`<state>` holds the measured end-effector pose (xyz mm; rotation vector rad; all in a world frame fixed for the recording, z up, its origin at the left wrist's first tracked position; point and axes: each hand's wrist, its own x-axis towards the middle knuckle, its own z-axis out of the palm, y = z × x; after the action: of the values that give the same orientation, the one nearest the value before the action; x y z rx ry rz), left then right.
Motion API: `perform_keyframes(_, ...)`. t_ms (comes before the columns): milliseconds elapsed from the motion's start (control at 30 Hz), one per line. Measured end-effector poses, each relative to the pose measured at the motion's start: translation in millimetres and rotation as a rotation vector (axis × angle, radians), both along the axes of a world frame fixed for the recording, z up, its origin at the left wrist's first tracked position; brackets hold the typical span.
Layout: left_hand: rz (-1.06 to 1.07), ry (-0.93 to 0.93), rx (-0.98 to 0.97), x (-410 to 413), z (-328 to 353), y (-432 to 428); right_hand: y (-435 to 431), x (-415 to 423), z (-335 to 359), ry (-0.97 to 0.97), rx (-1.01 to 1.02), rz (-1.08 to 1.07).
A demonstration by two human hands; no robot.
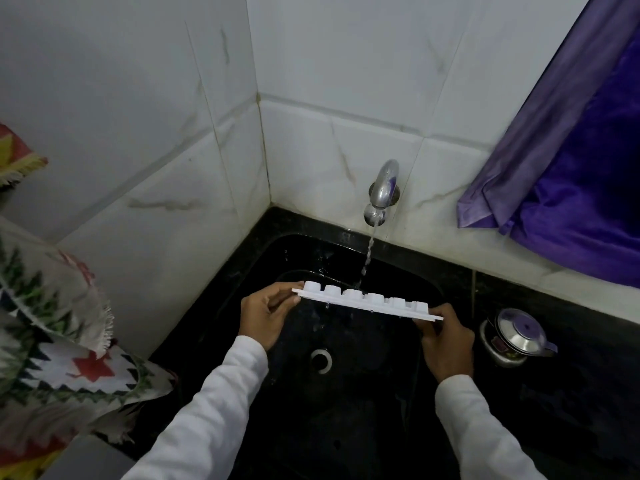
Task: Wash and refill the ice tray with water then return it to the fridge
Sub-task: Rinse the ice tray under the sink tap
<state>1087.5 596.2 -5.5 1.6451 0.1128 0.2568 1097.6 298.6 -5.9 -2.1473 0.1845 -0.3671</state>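
We hold the white ice tray (367, 301) over the black sink (381, 393), its long axis running straight from one grip to the other — left hand (268, 311) pinching one short end, right hand (446, 336) pinching the opposite end, neither nearer the middle. The tray sits turned over, the rounded backs of its cups facing up in a row and the flat rim edge toward us, tilted slightly down to the right grip. Drops hang from its lower edge. Just beyond the tray's middle, on the side away from both grips, a thin stream falls from the wall tap (382, 188) — the tray, we judge, must flip cups-up and shift under it to fill. Beyond the right grip a steel kettle (516, 336) stands on the counter.
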Motion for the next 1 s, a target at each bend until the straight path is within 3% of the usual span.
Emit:
perform_keyframes(100, 0.036, -0.026, -0.054, -5.2, -0.1, -0.5, 1.6, -5.0, 3.7, -0.129, 0.002, -0.028)
perform_keyframes(233, 0.003, -0.014, -0.004, -8.7, -2.9, 0.4, 1.8, -7.8, 3.0, -0.032, 0.024, -0.002)
perform_keyframes(367, 0.047, -0.024, -0.066, -8.9, -6.8, 0.4, 6.9, -11.7, 12.3, -0.161, 0.089, -0.048)
perform_keyframes(500, 0.071, 0.095, -0.123, -8.3, -19.4, -1.3, 6.1, -8.7, -2.3, 0.029, 0.136, 0.02)
perform_keyframes(567, 0.117, 0.189, -0.321, -9.2, -23.9, -6.7, 7.3, -6.3, -6.4, -0.006, 0.155, -0.006)
perform_keyframes(667, 0.059, 0.371, -0.82, -8.8, -14.1, -14.2, 11.3, 4.7, -1.9, -0.082, 0.193, -0.042)
perform_keyframes(733, 0.06, 0.411, -0.917, -2.3, -8.5, -17.1, 16.3, 19.0, 5.6, -0.098, 0.274, -0.053)
perform_keyframes(867, 0.181, 0.351, -0.812, 18.7, -6.8, -20.4, 20.8, 41.5, 11.3, -0.04, 0.474, -0.03)
perform_keyframes(933, 0.202, 0.338, -0.785, 25.9, -4.0, -19.1, 21.5, 47.9, 8.1, -0.032, 0.391, 0.006)
perform_keyframes(1000, 0.225, 0.312, -0.772, 31.6, -1.9, -16.5, 21.1, 53.6, 8.2, 0.016, 0.44, -0.014)
